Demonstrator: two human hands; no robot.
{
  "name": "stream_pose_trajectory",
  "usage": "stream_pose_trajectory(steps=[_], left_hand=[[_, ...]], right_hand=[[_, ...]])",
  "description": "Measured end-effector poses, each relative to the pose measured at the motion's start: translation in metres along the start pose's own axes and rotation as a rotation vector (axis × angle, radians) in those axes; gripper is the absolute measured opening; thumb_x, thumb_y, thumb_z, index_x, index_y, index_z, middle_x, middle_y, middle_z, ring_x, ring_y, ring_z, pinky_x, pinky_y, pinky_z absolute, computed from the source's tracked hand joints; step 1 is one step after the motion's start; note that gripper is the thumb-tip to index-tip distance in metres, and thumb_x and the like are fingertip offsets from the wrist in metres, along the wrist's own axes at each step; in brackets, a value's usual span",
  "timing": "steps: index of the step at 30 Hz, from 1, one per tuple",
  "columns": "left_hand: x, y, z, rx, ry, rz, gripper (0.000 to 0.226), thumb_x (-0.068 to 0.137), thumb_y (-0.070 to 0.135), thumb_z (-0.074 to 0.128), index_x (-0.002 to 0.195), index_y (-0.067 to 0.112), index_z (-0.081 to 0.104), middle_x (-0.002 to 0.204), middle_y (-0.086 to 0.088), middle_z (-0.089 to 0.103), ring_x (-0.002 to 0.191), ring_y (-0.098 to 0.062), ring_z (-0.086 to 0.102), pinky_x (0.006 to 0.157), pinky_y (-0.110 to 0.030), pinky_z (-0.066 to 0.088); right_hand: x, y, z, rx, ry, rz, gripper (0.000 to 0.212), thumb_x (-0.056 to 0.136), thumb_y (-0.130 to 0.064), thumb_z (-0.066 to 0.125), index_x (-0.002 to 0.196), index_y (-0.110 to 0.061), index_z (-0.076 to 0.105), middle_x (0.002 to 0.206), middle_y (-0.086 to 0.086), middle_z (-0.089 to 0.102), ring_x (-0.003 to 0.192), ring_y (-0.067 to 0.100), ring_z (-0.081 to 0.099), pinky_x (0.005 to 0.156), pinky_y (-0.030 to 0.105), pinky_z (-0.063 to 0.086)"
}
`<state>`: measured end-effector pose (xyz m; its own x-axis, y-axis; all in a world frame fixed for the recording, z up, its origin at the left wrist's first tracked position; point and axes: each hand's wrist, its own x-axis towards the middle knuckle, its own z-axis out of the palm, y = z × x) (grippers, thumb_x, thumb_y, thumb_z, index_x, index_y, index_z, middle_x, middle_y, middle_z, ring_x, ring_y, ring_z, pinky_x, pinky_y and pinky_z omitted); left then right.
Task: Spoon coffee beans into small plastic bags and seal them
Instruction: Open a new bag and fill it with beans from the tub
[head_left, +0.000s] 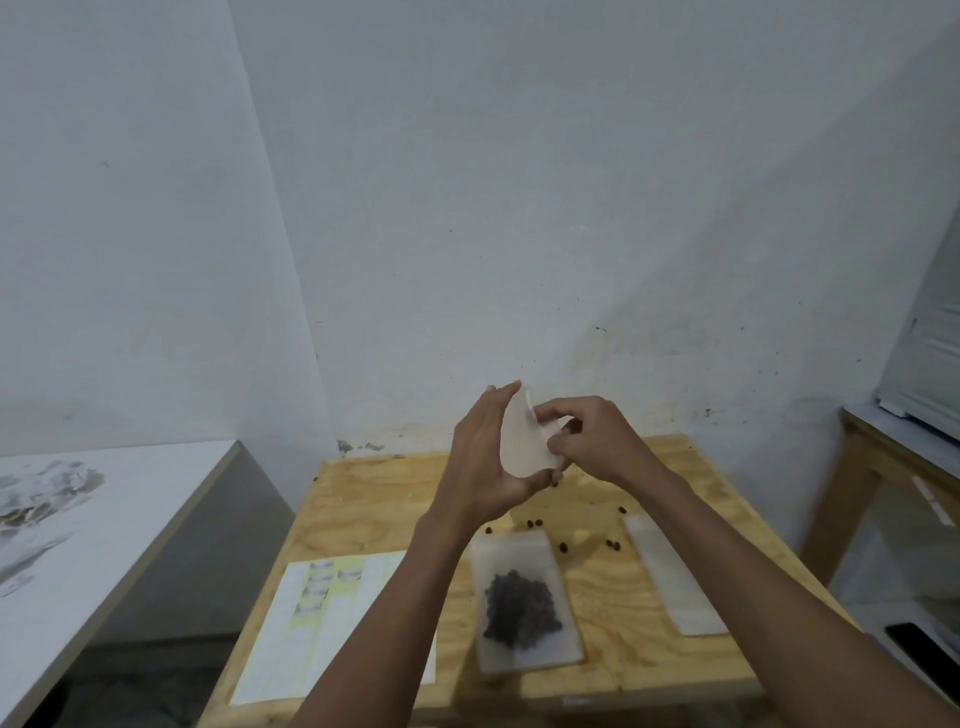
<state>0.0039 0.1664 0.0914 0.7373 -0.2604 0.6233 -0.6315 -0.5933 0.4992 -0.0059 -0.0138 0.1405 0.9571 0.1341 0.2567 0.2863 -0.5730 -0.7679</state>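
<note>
An empty small plastic bag (529, 441) is held up above the wooden table (670, 582), worked at its mouth.

The bag is cradled by the left hand (480, 457), fingers nearly straight along its far side and thumb tucked under its lower edge, probably so the film is kept taut. Its upper edge is pinched by the curled fingers of the right hand (582, 441), seemingly to part the opening before any beans are spooned in. Below the raised bag, a filled bag (524, 603) of coffee beans lies flat on the table; stray beans (563, 545) are scattered just beyond it, a stack of spare bags (675, 577) is kept to its right and a label sheet (322, 623) to its left. No spoon is seen.
</note>
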Motion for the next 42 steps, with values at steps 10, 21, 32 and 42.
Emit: stream_pose_trajectory(steps=[10,21,32,42], left_hand=[[-0.015,-0.012,0.005,0.128,0.094,0.086,0.087,0.075,0.056,0.076,0.144,0.011,0.047,0.130,0.000,0.058,0.115,-0.018,0.056,0.097,-0.041,0.048],[-0.029,-0.061,0.001,0.073,0.156,-0.184,0.088,0.069,0.062,0.077,0.138,0.012,0.054,0.122,0.005,0.055,0.106,-0.011,0.056,0.089,-0.026,0.050],[-0.037,-0.092,0.020,0.118,0.051,-0.320,0.088,0.064,0.065,0.072,0.133,0.013,0.058,0.117,0.008,0.057,0.100,-0.008,0.055,0.080,-0.024,0.045],[-0.021,-0.114,0.038,0.028,0.053,-0.421,0.094,0.065,0.076,0.066,0.136,0.015,0.057,0.124,0.006,0.059,0.107,-0.006,0.053,0.087,-0.024,0.044]], right_hand=[[0.004,0.012,0.013,0.193,-0.023,0.060,0.027,0.089,-0.004,0.066,0.105,-0.022,0.078,0.104,-0.002,0.075,0.077,0.021,0.074,0.064,0.036,0.063],[0.033,0.073,0.037,-0.057,0.110,0.314,0.008,0.092,-0.024,0.072,0.085,-0.022,0.074,0.095,-0.001,0.075,0.086,0.015,0.068,0.073,0.029,0.053],[0.066,0.078,0.102,-0.224,0.035,0.422,0.019,0.092,-0.012,0.071,0.102,0.004,0.077,0.110,0.022,0.074,0.095,0.034,0.073,0.078,0.044,0.060],[0.078,0.084,0.093,-0.403,0.066,0.399,0.026,0.090,-0.001,0.061,0.109,-0.010,0.076,0.111,0.011,0.072,0.098,0.029,0.069,0.077,0.035,0.059]])
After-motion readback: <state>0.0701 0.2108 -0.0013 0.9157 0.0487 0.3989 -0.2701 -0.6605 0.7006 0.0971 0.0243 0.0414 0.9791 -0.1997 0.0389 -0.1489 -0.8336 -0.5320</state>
